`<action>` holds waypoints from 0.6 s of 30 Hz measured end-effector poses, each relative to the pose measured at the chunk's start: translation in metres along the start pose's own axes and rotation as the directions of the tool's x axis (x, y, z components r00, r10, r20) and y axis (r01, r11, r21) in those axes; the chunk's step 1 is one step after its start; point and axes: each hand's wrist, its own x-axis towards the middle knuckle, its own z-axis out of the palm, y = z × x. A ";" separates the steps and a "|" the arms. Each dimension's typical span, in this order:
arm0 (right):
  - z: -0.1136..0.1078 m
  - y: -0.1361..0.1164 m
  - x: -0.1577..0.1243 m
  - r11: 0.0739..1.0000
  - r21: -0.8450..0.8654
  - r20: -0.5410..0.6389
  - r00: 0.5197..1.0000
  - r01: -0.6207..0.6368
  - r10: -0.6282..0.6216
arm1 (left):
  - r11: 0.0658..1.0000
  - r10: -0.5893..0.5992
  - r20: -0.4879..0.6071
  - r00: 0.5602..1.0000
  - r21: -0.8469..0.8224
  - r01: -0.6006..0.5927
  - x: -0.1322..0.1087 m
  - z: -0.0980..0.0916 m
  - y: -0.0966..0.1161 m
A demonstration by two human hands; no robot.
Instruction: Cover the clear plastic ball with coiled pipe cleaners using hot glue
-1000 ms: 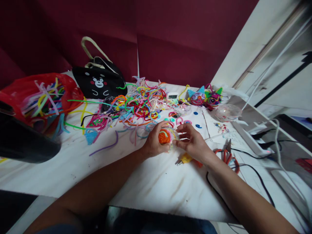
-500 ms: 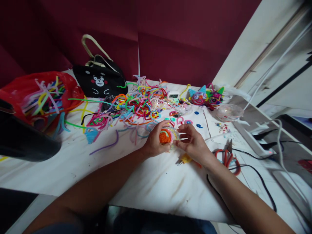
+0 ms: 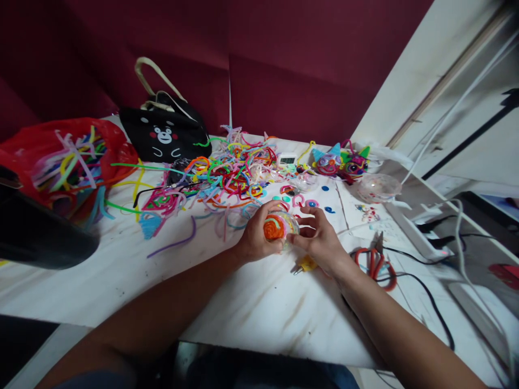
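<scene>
My left hand [image 3: 256,233] is wrapped round the left side of a clear plastic ball [image 3: 291,222] above the table. Coiled pipe cleaners cover part of the ball: an orange spiral with a pale green strip faces me, with pink and yellow beside it. On its right side, the thumb and curved fingers of my right hand [image 3: 318,235] grip the ball's edge; the exact fingertip contact is partly hidden. Under my right wrist lies a yellow tool with a metal nozzle [image 3: 305,265], like a glue gun, partly covered. Small coiled pieces [image 3: 312,203] lie just beyond my hands.
Behind is a heap of loose pipe cleaners [image 3: 239,167], with a black bag [image 3: 164,135] and red bag [image 3: 117,140] to the left. Red-handled pliers [image 3: 377,262], cables and a power strip [image 3: 425,237] lie right. A clear bowl [image 3: 379,188] and decorated figures [image 3: 327,161] stand back right.
Both hands stay on the ball almost unmoved; the right fingers shift slightly at its edge. The whole view has drifted a little, with the scene sliding slightly left.
</scene>
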 end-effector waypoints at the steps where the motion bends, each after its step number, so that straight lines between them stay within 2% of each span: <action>1: 0.001 0.001 -0.001 0.999 0.028 -0.007 1.000 -0.016 0.016 | 1.000 -0.004 -0.001 1.000 -0.006 0.004 0.000 0.000 0.000; 10: 0.007 0.002 -0.005 0.979 0.195 -0.008 0.998 -0.055 0.058 | 0.998 0.050 -0.021 0.999 -0.045 -0.051 0.000 0.002 0.006; 18: 0.014 -0.003 -0.006 0.959 0.281 -0.052 0.997 -0.046 0.063 | 0.992 0.078 -0.043 0.996 -0.093 -0.081 -0.001 0.003 0.000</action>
